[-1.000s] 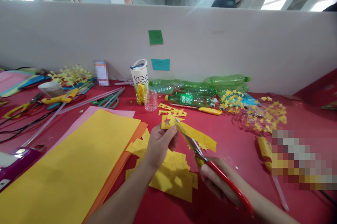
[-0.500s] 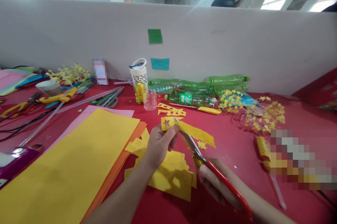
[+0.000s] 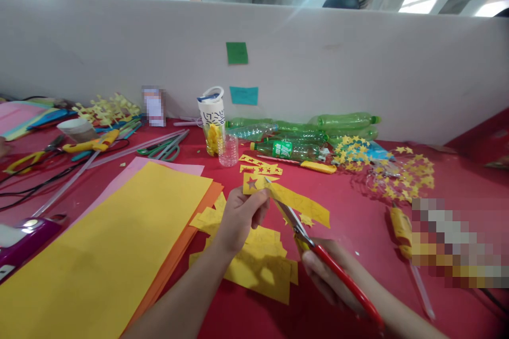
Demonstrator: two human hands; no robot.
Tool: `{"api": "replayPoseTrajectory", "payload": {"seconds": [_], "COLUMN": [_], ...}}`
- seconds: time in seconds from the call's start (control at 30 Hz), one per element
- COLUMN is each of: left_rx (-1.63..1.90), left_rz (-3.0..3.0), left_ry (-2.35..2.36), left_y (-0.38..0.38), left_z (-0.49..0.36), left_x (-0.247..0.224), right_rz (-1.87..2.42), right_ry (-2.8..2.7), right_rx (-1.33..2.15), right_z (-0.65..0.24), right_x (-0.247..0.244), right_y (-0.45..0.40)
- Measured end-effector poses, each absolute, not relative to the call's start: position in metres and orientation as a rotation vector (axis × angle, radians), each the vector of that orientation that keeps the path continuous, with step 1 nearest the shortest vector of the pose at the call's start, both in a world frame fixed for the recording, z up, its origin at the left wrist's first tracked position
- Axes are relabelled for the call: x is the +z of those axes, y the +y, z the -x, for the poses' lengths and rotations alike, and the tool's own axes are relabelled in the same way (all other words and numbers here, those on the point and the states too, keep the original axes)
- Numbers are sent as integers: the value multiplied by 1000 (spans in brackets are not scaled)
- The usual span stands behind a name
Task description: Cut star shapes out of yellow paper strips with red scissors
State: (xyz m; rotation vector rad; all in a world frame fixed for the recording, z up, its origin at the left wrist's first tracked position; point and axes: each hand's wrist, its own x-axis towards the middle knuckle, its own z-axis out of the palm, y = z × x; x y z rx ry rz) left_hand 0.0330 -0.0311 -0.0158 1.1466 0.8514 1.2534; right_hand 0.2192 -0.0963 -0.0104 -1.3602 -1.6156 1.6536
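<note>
A yellow paper strip (image 3: 304, 203) with a star-shaped hole near its left end is pinched in my left hand (image 3: 242, 217). My right hand (image 3: 330, 275) is closed round the red-handled scissors (image 3: 338, 270), whose blades lie against the strip just right of my left fingers. Below my hands are yellow paper pieces (image 3: 262, 270) in a loose pile. Small cut stars (image 3: 306, 220) rest on the red table behind the scissors, and strips with star-shaped holes (image 3: 260, 170) lie beyond my left hand.
Large yellow sheets (image 3: 131, 238) over orange and pink ones cover the left front. Green bottles (image 3: 345, 120), a yellow cutter (image 3: 318, 167) and a cup (image 3: 228, 150) stand or lie at the back. Wire with yellow stars (image 3: 401, 174) and a glue gun (image 3: 401, 227) are at right.
The view has shifted slightly. The strip's right end hangs a little lower. Part of another person's hand has appeared at the far left edge. Both my hands keep their holds.
</note>
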Motion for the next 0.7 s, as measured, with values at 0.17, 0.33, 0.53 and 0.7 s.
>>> {"api": "replayPoseTrajectory", "payload": {"seconds": [0.17, 0.33, 0.53, 0.7], "left_rx": [1257, 1281, 1435, 1441], "left_rz": [-1100, -1115, -1052, -964], "left_ry": [839, 873, 877, 830], "left_y": [-32, -31, -27, -25], "left_z": [-33, -33, -30, -28], "left_x": [-16, -14, -11, -11], "right_rz": [1345, 1360, 1395, 1393], "right_ry": [-1649, -1663, -1652, -1666], "right_rx": [1633, 1578, 1583, 1606], "right_z": [-220, -222, -222, -224], "right_x": [-16, -20, -19, -22], "right_y": [-96, -95, -93, -93]}}
